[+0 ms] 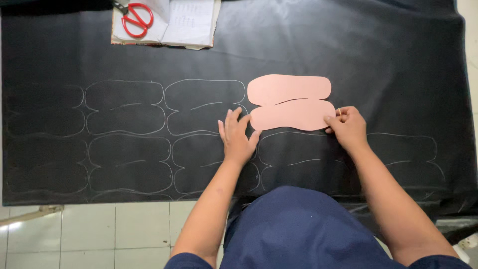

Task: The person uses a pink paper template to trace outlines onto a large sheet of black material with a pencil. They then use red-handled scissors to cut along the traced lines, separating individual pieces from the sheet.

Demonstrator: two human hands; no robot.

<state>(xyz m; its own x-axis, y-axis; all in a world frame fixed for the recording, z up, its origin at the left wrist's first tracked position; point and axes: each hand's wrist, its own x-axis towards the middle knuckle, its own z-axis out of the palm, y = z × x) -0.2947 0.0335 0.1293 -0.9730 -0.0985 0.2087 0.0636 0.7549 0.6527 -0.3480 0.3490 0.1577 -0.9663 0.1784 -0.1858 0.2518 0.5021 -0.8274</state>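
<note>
Pressing pink sole template (293, 114) flat on black sheet (348, 50): my left hand (236, 137) splayed, right hand (348, 124) pinching its end; keep edges steady.

One pink template (291, 102); one scissors (135, 19); two hands (237, 138)

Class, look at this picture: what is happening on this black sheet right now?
A person leans over a black sheet spread flat. Both hands rest on a pink sole-shaped template: the left hand presses flat at its left end, the right hand holds its right end, fingers bent. Chalk outlines of the same double shape fill the sheet to the left and below. Red-handled scissors lie on papers at the far edge, untouched.
</note>
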